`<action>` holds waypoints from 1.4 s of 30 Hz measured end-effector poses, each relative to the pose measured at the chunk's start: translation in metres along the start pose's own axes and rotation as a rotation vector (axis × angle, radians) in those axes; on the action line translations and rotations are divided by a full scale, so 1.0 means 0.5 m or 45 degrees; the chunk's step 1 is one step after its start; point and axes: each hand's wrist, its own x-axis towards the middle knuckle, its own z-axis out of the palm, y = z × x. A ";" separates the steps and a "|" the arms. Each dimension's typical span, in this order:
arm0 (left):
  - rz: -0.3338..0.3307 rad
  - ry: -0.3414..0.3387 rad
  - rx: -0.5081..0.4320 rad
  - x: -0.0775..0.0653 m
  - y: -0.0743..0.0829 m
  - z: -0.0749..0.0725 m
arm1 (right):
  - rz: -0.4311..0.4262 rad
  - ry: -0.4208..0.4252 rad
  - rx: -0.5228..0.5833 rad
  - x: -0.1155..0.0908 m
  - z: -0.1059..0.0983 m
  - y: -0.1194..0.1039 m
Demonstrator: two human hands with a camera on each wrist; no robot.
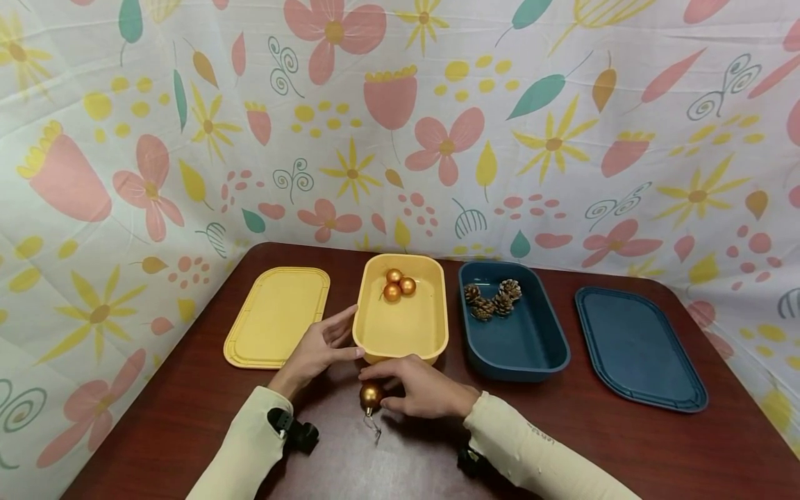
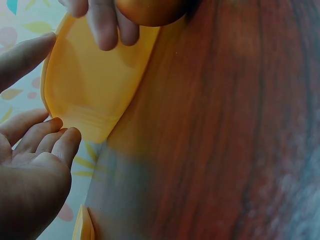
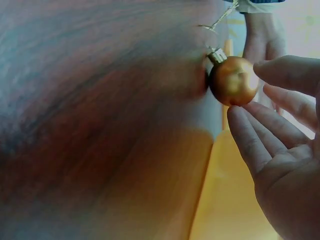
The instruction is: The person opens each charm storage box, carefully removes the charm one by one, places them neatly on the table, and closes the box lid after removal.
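A round gold Christmas bauble (image 1: 371, 396) with a metal cap and string loop sits at the near end of a yellow container (image 1: 400, 328). My right hand (image 1: 425, 389) pinches it between thumb and fingers; in the right wrist view the fingertips meet the bauble (image 3: 234, 82) on two sides. My left hand (image 1: 321, 351) is at the container's left side, thumb near the front corner and the other fingers extended along the wall. In the left wrist view its fingertips are right at the yellow container (image 2: 95, 90). Several copper-gold baubles (image 1: 392, 292) lie inside the container.
A blue container (image 1: 531, 340) holding several pine cones (image 1: 482, 309) stands right of the yellow one. A yellow lid (image 1: 275, 319) lies at the left, a blue lid (image 1: 640, 351) at the right, both on the dark wooden table (image 1: 350, 472). Behind hangs a flowered cloth (image 1: 437, 90).
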 end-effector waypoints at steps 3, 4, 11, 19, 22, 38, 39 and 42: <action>0.008 -0.003 -0.001 0.000 -0.001 0.000 | 0.020 -0.016 0.004 -0.001 -0.004 -0.008; 0.012 -0.004 -0.001 0.000 -0.002 0.000 | 0.028 -0.020 0.012 -0.002 -0.005 -0.011; 0.014 -0.007 0.002 -0.001 -0.003 0.003 | 0.034 -0.029 0.091 -0.004 -0.020 -0.029; 0.013 -0.006 -0.005 0.002 -0.002 0.004 | -0.049 0.000 0.113 -0.001 -0.052 -0.051; 0.024 -0.004 -0.006 0.001 -0.002 0.002 | -0.069 0.013 0.122 0.004 -0.066 -0.057; 0.023 -0.008 -0.002 0.000 -0.005 0.001 | -0.107 0.081 0.142 0.029 -0.129 -0.063; 0.028 -0.010 0.002 0.000 -0.005 0.001 | -0.108 0.086 0.141 0.030 -0.133 -0.061; 0.024 -0.009 0.000 -0.002 -0.002 0.002 | -0.101 0.108 0.124 0.035 -0.144 -0.058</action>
